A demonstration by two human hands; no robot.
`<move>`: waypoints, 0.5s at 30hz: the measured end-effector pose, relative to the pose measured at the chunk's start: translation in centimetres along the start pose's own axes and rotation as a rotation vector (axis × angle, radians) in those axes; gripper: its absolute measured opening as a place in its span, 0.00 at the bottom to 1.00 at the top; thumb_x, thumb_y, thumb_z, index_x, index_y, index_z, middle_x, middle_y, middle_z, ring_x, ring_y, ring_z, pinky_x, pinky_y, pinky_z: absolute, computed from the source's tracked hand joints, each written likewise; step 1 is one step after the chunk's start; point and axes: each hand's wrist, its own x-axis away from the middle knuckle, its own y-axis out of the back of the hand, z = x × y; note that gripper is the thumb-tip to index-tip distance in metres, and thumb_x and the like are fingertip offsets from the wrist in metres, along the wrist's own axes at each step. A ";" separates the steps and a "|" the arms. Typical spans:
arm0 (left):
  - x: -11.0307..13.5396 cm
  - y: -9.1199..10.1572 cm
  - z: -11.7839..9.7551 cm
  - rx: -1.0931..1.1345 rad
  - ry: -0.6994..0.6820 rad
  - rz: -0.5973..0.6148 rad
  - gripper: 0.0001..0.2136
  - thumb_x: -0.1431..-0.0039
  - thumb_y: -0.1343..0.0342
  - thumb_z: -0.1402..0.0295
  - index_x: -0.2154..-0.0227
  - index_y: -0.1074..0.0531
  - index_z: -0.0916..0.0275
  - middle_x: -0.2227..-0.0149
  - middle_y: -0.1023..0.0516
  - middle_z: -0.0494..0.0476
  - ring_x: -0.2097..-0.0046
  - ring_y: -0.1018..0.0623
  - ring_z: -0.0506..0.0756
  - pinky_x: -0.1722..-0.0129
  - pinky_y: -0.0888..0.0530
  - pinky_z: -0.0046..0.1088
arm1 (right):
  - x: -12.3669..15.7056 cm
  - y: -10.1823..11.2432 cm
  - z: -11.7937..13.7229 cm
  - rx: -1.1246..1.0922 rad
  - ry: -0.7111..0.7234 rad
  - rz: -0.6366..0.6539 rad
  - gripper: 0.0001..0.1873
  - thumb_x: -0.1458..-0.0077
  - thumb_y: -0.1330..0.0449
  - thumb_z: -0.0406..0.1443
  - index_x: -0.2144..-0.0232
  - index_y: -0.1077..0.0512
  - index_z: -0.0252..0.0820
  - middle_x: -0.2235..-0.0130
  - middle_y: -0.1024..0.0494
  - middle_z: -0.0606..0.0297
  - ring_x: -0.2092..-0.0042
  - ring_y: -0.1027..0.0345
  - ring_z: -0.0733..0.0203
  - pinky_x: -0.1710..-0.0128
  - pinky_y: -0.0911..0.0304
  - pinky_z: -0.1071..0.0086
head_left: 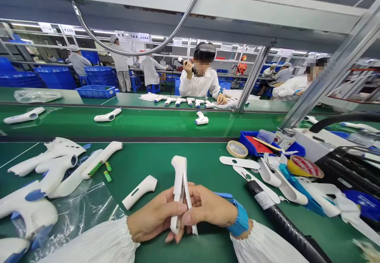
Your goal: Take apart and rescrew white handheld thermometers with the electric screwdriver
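Observation:
Both my hands hold one white thermometer-gun housing (179, 184) upright over the green bench, its two half-shells slightly parted along the seam. My left hand (154, 217) pinches its lower part from the left, fingers closed. My right hand (209, 207), with a blue wrist strap (240, 219), grips the same housing from the right. A loose white handle cover (139, 191) lies just left of my hands.
A heap of white thermometer guns (50, 168) and green batteries (107, 176) lies on plastic at the left. At right lie white shell parts (267, 174), tape rolls (301, 167), a blue tray (252, 141) and a black tool handle (279, 219). Guns ride the conveyor (133, 122); people work beyond.

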 end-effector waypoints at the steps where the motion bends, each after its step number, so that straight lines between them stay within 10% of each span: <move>1: 0.0 0.0 0.1 0.008 0.004 0.007 0.29 0.50 0.44 0.65 0.45 0.46 0.65 0.74 0.24 0.58 0.82 0.28 0.49 0.89 0.39 0.17 | 0.0 -0.1 0.0 -0.030 -0.006 0.024 0.20 0.58 0.36 0.38 0.63 0.32 0.34 0.69 0.25 0.61 0.69 0.28 0.62 0.75 0.40 0.75; 9: 0.1 -0.2 -0.5 0.050 -0.037 -0.137 0.33 0.61 0.47 0.77 0.46 0.44 0.63 0.77 0.25 0.53 0.77 0.25 0.53 0.82 0.34 0.22 | -1.1 -0.2 -1.2 -0.109 -0.025 -0.190 0.21 0.67 0.35 0.30 0.66 0.36 0.35 0.78 0.26 0.68 0.80 0.34 0.69 0.80 0.39 0.77; 15: -1.0 -0.3 -0.6 0.104 -0.072 -0.419 0.30 0.46 0.62 0.45 0.54 0.35 0.66 0.81 0.28 0.53 0.87 0.34 0.49 0.90 0.44 0.21 | -2.5 -1.2 -2.3 -0.005 0.100 -0.363 0.24 0.60 0.36 0.43 0.63 0.37 0.36 0.77 0.27 0.67 0.80 0.36 0.68 0.84 0.46 0.77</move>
